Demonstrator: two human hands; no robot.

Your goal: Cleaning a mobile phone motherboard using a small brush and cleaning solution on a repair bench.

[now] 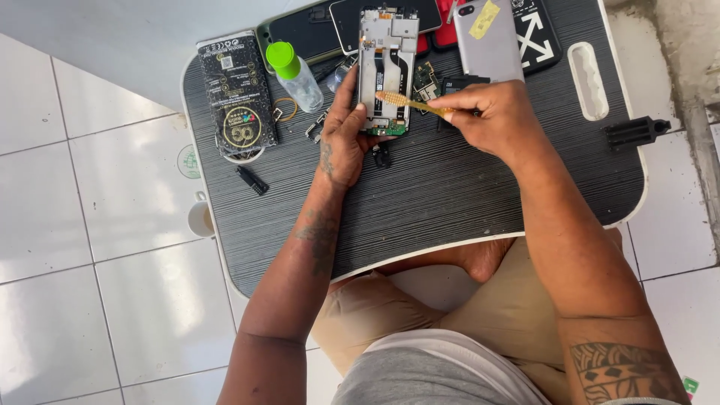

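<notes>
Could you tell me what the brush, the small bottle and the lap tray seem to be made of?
Brush: yellowish translucent plastic, glossy, probably.
Small bottle: clear plastic, see-through body, matte green cap.
Lap tray: dark top with fine streaked grain, likely laminate or plastic; white rim looks plastic.

A single head-worn camera looks steeply down, from close above, onto the dark lap table (450, 202) and tiled floor (97, 262).

One opened phone frame with exposed circuit board (387, 71), one clear bottle with green cap (294, 73), one yellow-bristled brush (411, 103), perhaps four other phones (489, 41) stacked behind.
</notes>
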